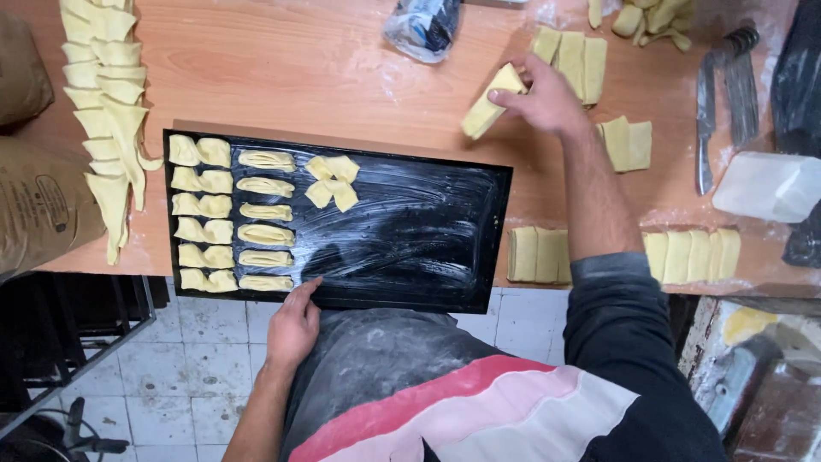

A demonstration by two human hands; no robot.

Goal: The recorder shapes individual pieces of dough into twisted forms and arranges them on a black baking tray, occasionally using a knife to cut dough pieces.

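Note:
A black greased baking tray (428,231) lies on the wooden table's front edge. Two columns of shaped yellow dough pieces (231,212) fill its left end, and one pinwheel-shaped piece (333,181) sits beside them. My left hand (293,325) rests on the tray's near rim, fingers together, holding nothing. My right hand (544,101) is raised beyond the tray's far right corner and grips a folded strip of dough (488,103). Stacks of cut dough squares (571,58) lie just past that hand.
More dough squares sit along the table's right front edge (688,255) and at mid right (627,143). Dough strips (107,103) pile up at the left beside brown sacks (38,205). Knives (723,94), a white tub (768,185) and a wrapped bag (423,26) stand around.

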